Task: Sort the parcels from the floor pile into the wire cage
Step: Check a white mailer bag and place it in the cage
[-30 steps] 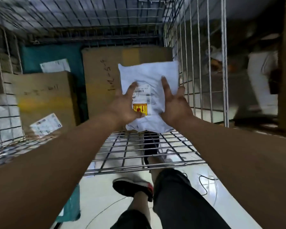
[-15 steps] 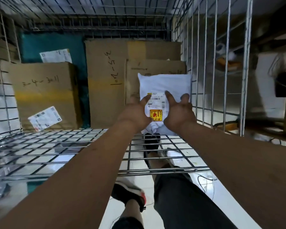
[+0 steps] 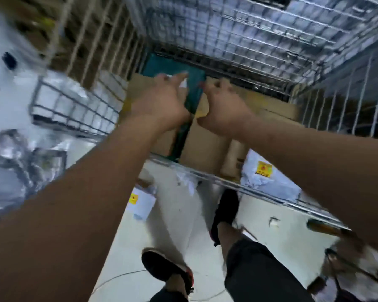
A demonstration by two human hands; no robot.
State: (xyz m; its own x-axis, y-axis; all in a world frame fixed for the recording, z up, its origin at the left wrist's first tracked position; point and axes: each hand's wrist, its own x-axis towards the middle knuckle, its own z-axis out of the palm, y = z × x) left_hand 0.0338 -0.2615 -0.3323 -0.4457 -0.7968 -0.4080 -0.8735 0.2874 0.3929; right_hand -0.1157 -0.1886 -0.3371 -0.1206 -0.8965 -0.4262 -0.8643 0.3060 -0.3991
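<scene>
The white poly parcel (image 3: 268, 177) with a yellow sticker lies inside the wire cage (image 3: 238, 184) at its front right, leaning against cardboard boxes (image 3: 203, 149). My left hand (image 3: 162, 101) and my right hand (image 3: 223, 105) hover side by side above the boxes, fingers spread and loosely bent, holding nothing. The frame is blurred by head motion. Another white parcel (image 3: 140, 203) with a yellow sticker lies on the floor in front of the cage.
A teal parcel (image 3: 177, 68) stands at the cage's back behind the boxes. Silver and white bags (image 3: 13, 162) pile up at the left beside a second cage (image 3: 70, 110). My feet (image 3: 225, 210) stand on the pale floor near the cage's front rail.
Both hands let go of the white parcel, which now rests low at the cage's front right. The hands have lifted away empty, and the view has tilted and swung sharply.
</scene>
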